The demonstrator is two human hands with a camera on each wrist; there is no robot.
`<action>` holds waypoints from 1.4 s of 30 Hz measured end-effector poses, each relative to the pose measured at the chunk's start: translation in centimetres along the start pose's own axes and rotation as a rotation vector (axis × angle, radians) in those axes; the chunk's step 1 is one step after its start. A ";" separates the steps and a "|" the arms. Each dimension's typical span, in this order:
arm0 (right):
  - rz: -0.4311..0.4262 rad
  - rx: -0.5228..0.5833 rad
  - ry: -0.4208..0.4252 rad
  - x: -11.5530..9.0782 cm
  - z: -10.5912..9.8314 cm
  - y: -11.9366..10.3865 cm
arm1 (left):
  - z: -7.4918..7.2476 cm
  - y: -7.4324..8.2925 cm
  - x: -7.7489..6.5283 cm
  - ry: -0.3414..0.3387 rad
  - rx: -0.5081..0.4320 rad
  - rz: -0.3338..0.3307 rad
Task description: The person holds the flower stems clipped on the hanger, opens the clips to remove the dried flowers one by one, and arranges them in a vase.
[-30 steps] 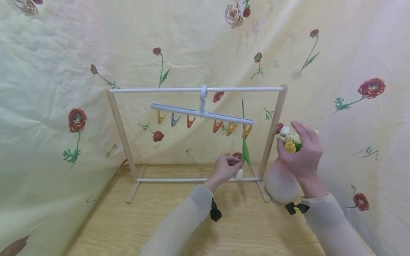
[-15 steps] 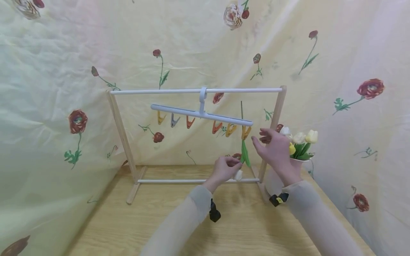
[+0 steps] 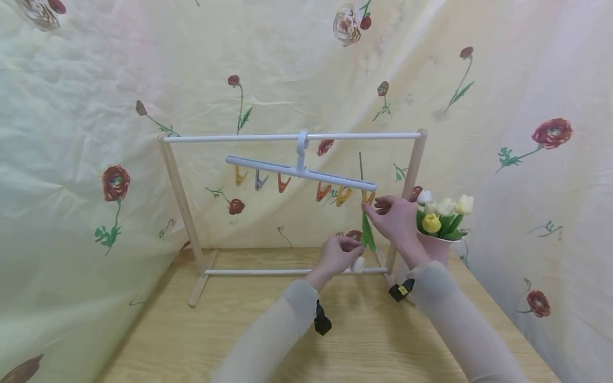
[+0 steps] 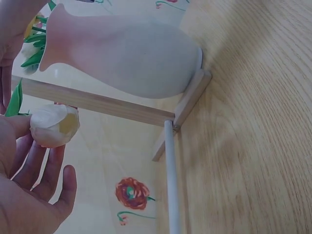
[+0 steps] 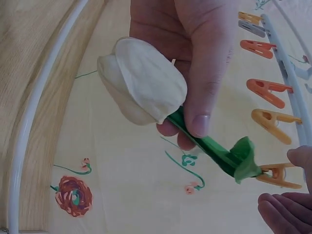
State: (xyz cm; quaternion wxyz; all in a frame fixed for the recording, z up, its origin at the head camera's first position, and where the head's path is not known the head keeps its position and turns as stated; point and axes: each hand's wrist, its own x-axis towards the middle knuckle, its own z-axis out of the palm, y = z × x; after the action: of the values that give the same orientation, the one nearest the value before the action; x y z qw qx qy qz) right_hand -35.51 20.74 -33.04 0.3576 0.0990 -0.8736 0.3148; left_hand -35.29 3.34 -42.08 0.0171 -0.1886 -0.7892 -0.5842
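Observation:
In the head view, my left hand point(image 3: 335, 255) pinches a white artificial tulip point(image 3: 357, 265) by its stem, close under the bloom. The bloom point(image 5: 141, 80) points down and the leaf hangs above it. Its stem runs up past an orange-yellow clip point(image 5: 278, 175) at the low right end of a pale blue clip hanger point(image 3: 268, 165). My right hand point(image 3: 395, 221) is at that clip, its thumb and fingers on either side with a gap visible in the right wrist view. Whether a fingertip touches the clip is hard to tell. The hanger tilts down to the right.
A wooden drying rack point(image 3: 415, 159) with white bars carries the hanger. Several other clips, including a red one point(image 3: 284, 183), hang along it. Behind my right arm stands a pink-white vase point(image 4: 122, 53) with white and yellow tulips. Floral cloth point(image 3: 191, 64) surrounds the wooden table point(image 3: 191, 340).
My right hand has moved left, from in front of the vase to the end clip, uncovering the vase's tulips. My left hand holds the white tulip in nearly the same place.

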 end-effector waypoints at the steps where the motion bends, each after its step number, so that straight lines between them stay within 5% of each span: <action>1: -0.002 -0.012 0.003 0.1 0.1 0.1 | 0.0 0.0 0.0 0.001 0.002 0.002; 28: -0.068 -0.013 0.072 0.6 1.2 -0.5 | -1.0 -0.9 -0.6 -0.020 0.066 0.047; 34: -0.079 0.005 0.087 0.6 1.4 -0.3 | -2.6 -2.4 -1.6 -0.051 0.213 0.047; 42: -0.040 -0.002 0.071 0.2 1.5 -0.2 | -6.0 -3.6 -3.5 -0.171 0.595 0.122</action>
State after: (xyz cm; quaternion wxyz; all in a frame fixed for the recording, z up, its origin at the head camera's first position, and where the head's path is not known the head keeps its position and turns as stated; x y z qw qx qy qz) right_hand -36.40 19.69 -33.60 0.3948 0.1049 -0.8584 0.3102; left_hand -34.31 -4.10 -44.34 0.0401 -0.2706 -0.9113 -0.3078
